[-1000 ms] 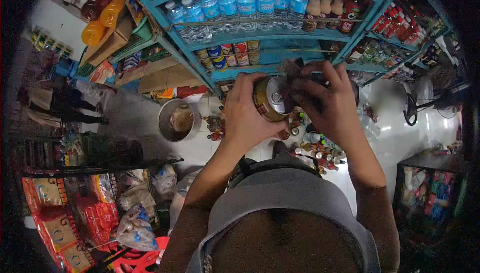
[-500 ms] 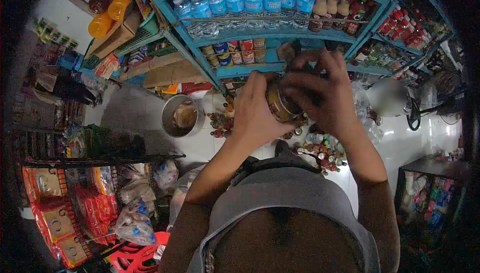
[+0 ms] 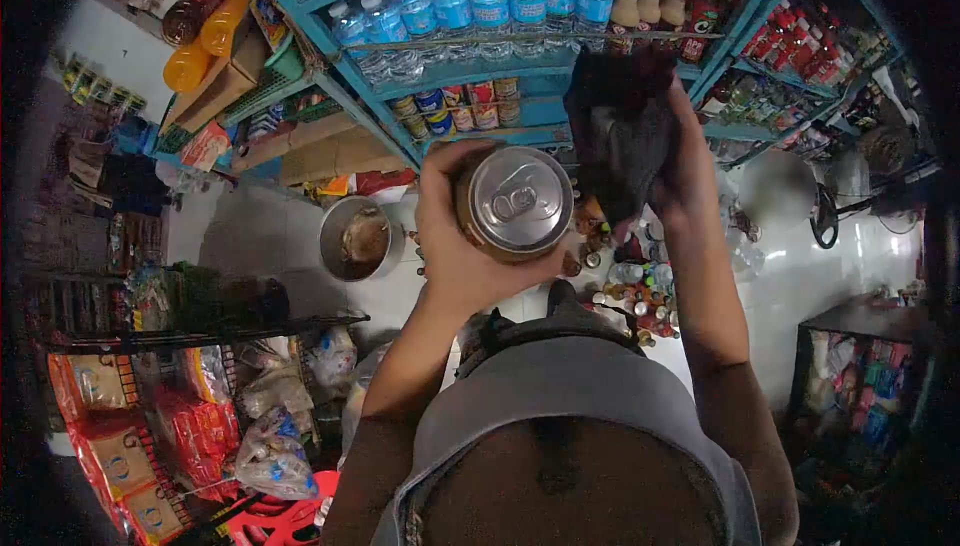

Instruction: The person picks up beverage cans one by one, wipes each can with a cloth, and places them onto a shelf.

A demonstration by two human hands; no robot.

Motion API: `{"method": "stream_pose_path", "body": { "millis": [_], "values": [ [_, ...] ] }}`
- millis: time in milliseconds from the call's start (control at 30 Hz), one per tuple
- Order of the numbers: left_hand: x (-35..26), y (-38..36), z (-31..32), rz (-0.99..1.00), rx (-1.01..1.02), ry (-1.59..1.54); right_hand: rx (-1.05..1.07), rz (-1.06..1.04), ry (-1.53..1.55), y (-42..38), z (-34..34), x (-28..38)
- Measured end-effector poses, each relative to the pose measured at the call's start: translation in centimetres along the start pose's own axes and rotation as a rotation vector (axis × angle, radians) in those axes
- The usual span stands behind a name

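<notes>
My left hand point(image 3: 455, 246) grips a gold drink can point(image 3: 513, 202), its silver pull-tab top turned toward the camera. My right hand point(image 3: 680, 161) holds a dark cloth point(image 3: 620, 136) bunched just to the right of the can and slightly above it. Both hands are raised in front of a blue shelf rack point(image 3: 480, 71). The cloth hides most of my right fingers.
The blue rack carries water bottles point(image 3: 480, 6), small cans point(image 3: 455, 111) and red-capped sauce bottles point(image 3: 800, 46). Below stand a metal pot point(image 3: 355, 238) and several small bottles point(image 3: 640, 296) on the white floor. A wire rack with snack packets point(image 3: 150, 426) is at left.
My right hand lifted the cloth off the can and moved up and right. The left hand tilted the can so its top now faces the camera.
</notes>
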State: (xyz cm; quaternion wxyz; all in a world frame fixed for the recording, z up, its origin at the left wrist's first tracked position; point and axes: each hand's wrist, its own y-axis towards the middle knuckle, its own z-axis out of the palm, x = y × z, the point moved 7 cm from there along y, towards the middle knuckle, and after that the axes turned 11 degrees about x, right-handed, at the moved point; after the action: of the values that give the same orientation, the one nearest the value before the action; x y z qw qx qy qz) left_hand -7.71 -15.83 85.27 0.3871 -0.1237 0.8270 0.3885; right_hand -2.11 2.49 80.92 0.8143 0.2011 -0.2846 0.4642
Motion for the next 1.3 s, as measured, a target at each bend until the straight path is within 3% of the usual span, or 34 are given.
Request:
{"method": "stream_pose_path", "body": {
  "millis": [133,300,433,500,533,600,633,700,833,900,1000,1300],
  "values": [
    [-0.3,0.0,-0.2,0.045,-0.017,-0.034,-0.021,0.15,0.244,0.3,-0.7,-1.5],
    [-1.1,0.5,-0.2,0.063,0.003,0.0,0.249,0.374,0.52,0.0,0.4,-4.8],
    [-1.2,0.7,-0.4,0.118,0.016,0.041,0.228,0.308,0.406,0.1,1.7,-4.9],
    [-0.6,0.6,-0.5,0.031,0.043,0.072,0.016,0.025,-0.177,-1.2,2.3,-1.3],
    [-0.6,0.7,-0.4,0.03,0.044,0.071,0.014,0.025,-0.177,-1.2,2.4,-1.0],
    [-1.0,0.8,-1.0,0.094,-0.073,0.096,0.158,-0.264,-0.531,-1.7,3.8,1.6],
    [-1.0,0.8,-1.0,0.095,-0.071,0.094,0.155,-0.264,-0.533,-1.7,3.4,2.2],
    [-0.7,0.7,-1.1,0.095,-0.085,0.054,0.359,-0.395,-0.835,-2.3,4.6,3.7],
    [-0.8,0.9,-0.9,0.102,-0.075,0.05,0.484,-0.414,-0.855,-3.2,7.5,4.8],
    [-1.1,1.2,-0.7,0.109,-0.04,0.107,0.599,-0.591,-1.331,-4.8,10.4,4.5],
    [0.1,0.7,-0.5,0.075,-0.097,-0.009,0.6,-0.563,-1.613,-6.0,12.0,3.5],
    [-0.3,1.5,-0.4,0.022,-0.105,0.193,0.478,-0.634,-1.813,-4.5,10.5,4.3]
  ]
}}
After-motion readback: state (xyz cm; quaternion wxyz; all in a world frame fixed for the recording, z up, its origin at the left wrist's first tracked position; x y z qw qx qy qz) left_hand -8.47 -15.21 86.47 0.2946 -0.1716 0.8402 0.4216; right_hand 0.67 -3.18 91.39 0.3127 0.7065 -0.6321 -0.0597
